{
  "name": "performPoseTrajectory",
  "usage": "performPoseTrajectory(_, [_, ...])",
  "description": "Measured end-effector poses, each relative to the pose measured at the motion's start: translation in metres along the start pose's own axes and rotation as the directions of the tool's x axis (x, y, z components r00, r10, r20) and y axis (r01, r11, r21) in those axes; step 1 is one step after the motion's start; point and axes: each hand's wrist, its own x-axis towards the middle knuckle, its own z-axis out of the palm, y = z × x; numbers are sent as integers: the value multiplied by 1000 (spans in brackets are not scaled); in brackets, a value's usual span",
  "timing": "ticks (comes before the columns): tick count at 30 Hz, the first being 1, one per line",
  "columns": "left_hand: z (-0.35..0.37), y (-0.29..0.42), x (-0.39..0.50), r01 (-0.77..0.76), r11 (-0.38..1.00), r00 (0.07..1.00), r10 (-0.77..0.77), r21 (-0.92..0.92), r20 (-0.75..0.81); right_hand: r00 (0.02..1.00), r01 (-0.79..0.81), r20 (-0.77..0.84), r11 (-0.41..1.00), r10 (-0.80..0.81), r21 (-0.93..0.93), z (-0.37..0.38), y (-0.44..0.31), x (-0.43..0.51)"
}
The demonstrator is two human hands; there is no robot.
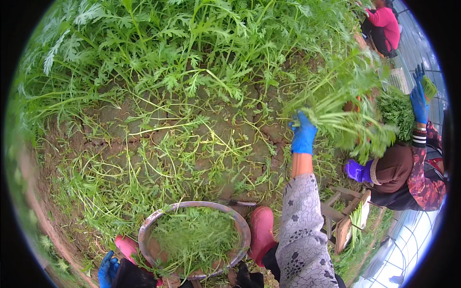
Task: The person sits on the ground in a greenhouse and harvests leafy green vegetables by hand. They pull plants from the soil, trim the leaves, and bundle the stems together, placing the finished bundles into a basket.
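Observation:
My right hand (303, 132), in a blue glove, is stretched forward and closed around a bunch of leafy green stems (342, 113), blurred by motion. Low at the left, my left hand (107, 270), also blue-gloved, has its fingers curled beside my knee; whether it holds anything cannot be told. Between my pink boots (262, 234) sits a round, worn basin (244, 230) with cut leafy greens (196, 234) inside. Just past the basin's rim, a knife or similar tool (242, 203) lies on the soil. Loose stems and leaves (158, 162) are strewn over the cracked ground.
Tall greens (162, 36) grow across the far side. At right a co-worker (396, 172) with blue gloves holds a bundle near piled greens (396, 109). A wooden stool (338, 212) and a white crate (397, 80) stand there. Another person (385, 27) crouches farther off.

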Motion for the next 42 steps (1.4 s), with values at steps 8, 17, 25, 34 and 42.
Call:
performPoseTrajectory(8, [4,1,-1,31,999,998,-31,-13,-52,949,-201,144,889,282,-412,55,6,75])
performPoseTrajectory(17, [-3,-1,-3,37,998,996,-41,-44,-76,989,127,149,518,0,-846,76,15,100])
performPoseTrajectory(25, [-2,2,4,22,998,999,-24,-59,-32,957,-248,120,960,263,-131,43,-48,3])
performPoseTrajectory(34, [1,4,4,16,999,999,-18,-49,-38,993,111,28,981,-117,161,129,12,58])
performPoseTrajectory(42, [-8,5,0,24,997,996,-30,-70,-80,960,281,-44,952,-277,118,159,24,80])
